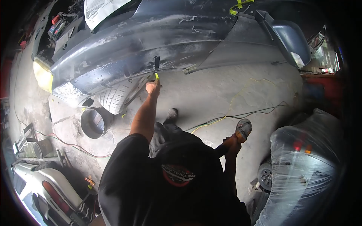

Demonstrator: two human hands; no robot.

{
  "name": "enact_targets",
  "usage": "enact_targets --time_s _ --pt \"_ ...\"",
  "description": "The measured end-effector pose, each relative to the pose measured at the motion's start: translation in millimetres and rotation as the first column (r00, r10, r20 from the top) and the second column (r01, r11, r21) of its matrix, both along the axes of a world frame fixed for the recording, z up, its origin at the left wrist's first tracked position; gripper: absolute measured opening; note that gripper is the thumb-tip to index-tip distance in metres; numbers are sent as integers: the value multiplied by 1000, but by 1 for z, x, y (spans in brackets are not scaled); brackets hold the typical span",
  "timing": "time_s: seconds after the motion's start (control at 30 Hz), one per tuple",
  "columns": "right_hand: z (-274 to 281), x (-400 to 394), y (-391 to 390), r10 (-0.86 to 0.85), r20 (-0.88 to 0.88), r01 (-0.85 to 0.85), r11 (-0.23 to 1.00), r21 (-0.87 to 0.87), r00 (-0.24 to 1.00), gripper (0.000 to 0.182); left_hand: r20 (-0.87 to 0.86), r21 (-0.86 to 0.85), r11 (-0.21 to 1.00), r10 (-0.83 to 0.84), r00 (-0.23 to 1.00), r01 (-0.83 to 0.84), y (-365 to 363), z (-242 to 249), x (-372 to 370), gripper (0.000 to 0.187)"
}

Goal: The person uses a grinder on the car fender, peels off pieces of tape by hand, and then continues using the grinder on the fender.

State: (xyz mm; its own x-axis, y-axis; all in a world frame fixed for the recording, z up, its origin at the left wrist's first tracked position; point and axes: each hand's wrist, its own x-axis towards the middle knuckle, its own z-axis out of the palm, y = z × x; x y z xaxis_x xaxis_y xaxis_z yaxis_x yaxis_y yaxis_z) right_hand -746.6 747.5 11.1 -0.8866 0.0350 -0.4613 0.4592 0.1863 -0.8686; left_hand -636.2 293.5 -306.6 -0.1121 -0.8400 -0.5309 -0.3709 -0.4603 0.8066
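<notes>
My left hand point(152, 88) reaches forward to the lower edge of the car's side panel, its fingers closed on a small piece of yellow tape point(157, 76). Just above that tape, a dark strip point(157, 62) sticks to the scuffed, partly sanded car body point(124, 45). Lower and to the right, my right hand point(232, 143) is wrapped round an orange and black power tool point(243, 130), whose round guarded head points away from the car.
A tire point(113, 98) is under the panel, with a metal bucket point(94, 122) beside it. Hoses and cords point(233, 116) cross the concrete floor. At right stands a plastic-covered car point(305, 169); at lower left, a silver car part point(52, 184). A mirror point(288, 39) juts out upper right.
</notes>
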Motion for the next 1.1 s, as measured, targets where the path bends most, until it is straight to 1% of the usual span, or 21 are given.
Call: enact_targets --time_s 0.07,0.13,0.17,0.2,0.23,0.3,0.33,0.37,0.4,0.43,0.47,0.5,0.53,0.63,0.7,0.8,0.83,0.87,0.93,1.03,1.1 --pt "2 1 -2 -7 -9 7 1000 23 1000 28 114 215 961 154 982 -175 3 42 -25 49" --pt "3 8 -1 -4 -28 5 998 55 1000 28 112 103 992 65 992 -77 -17 3 -14 48" --pt "7 11 -1 34 -27 -31 997 73 999 27 143 104 992 61 988 -77 -22 7 -9 45" --pt "6 12 0 35 -29 -33 996 82 999 27 192 206 977 9 981 -50 -27 43 -4 53" --pt "5 13 0 35 -32 -32 996 88 999 27 291 222 975 -74 954 7 -29 22 6 48" --pt "1 14 7 78 -52 -73 993 98 996 25 318 217 975 -125 940 56 -9 -13 42 43" --pt "-1 13 9 53 -50 -49 996 80 997 25 328 219 958 -250 911 185 12 -27 63 37" --pt "-3 13 10 30 -41 -27 997 65 999 25 281 353 936 -108 954 2 39 -20 75 33" --pt "-1 16 8 11 -23 -10 998 56 1000 24 294 444 896 -135 946 -11 65 -44 96 27" --pt "0 17 8 31 -26 -30 997 72 999 25 331 518 850 -304 893 97 93 -107 123 21" --pt "3 17 5 51 -20 -49 996 81 999 26 393 577 817 -273 878 -4 115 -74 140 17" --pt "0 14 5 47 -8 -47 996 73 999 26 344 606 793 -322 882 53 140 -104 171 16" --pt "-4 12 6 44 4 -44 997 65 999 27 416 697 684 -629 657 215 153 -134 199 19" --pt "-1 9 -11 65 21 -66 995 75 998 29 634 232 952 -304 711 200 201 -91 259 16" --pt "-8 4 -15 122 34 -122 993 0 992 30 673 -136 974 -43 738 180 213 -41 284 16" --pt "-10 2 -29 192 50 -190 981 -33 980 32 509 -108 888 -338 792 448 216 26 319 16" --pt "-6 4 -40 210 49 -209 978 -28 976 32 492 12 876 -426 759 483 219 44 326 16" --pt "-5 5 -52 233 48 -232 972 -28 971 32 518 139 805 -555 651 576 223 61 331 17" --pt "-13 6 -65 247 74 -244 969 -45 966 32 575 340 733 -658 486 589 241 77 337 25" --pt "-10 12 -91 257 73 -248 962 -118 964 30 568 298 770 -618 543 564 262 100 349 35" --pt "-14 15 -104 287 111 -267 949 -166 951 31 583 319 707 -671 458 631 266 93 370 35"
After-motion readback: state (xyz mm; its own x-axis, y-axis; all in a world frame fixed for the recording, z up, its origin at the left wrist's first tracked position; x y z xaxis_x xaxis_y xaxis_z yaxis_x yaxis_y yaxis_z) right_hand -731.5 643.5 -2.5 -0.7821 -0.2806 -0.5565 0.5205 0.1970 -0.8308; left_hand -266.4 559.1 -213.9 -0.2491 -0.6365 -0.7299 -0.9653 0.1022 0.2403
